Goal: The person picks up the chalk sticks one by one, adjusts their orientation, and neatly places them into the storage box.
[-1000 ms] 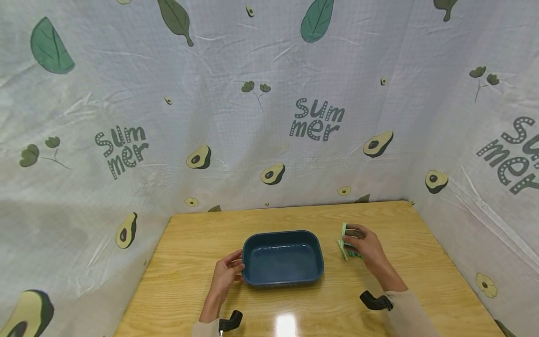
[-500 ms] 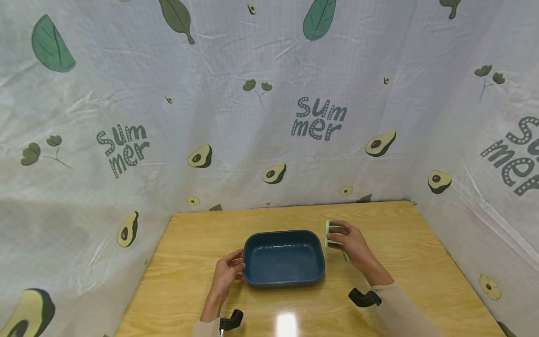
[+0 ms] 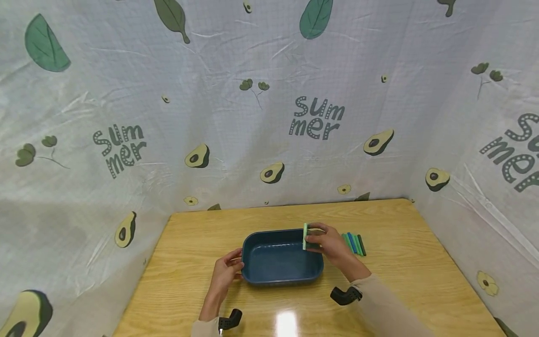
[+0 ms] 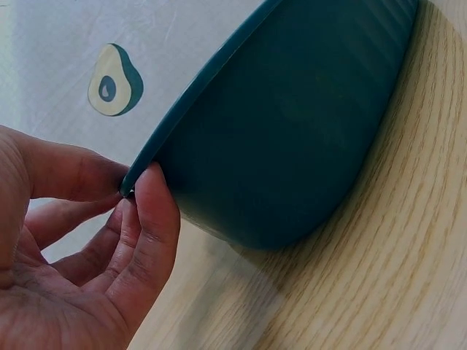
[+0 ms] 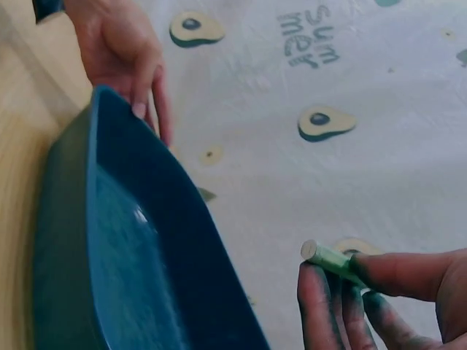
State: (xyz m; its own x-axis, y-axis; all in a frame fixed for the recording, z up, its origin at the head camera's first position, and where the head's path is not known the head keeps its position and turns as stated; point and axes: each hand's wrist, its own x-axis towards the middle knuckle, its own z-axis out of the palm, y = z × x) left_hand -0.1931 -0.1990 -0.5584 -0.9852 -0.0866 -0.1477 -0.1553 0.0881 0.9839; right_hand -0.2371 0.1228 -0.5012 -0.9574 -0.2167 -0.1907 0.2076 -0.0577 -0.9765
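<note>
A dark blue rectangular tray sits mid-table. My left hand pinches its left rim between thumb and fingers. My right hand hovers over the tray's right far corner and pinches a light green chalk stick, also seen end-on as a green stick above the tray wall. Several green and blue sticks lie side by side on the table just right of the tray. The tray's inside looks bare.
The wooden table is enclosed by a white avocado-print cloth on the back, left and right. Black wrist-camera mounts sit at both forearms near the front edge.
My right hand lifted one green stick from the pile at the right and carried it left, over the tray's right edge. The left hand stayed on the tray rim.
</note>
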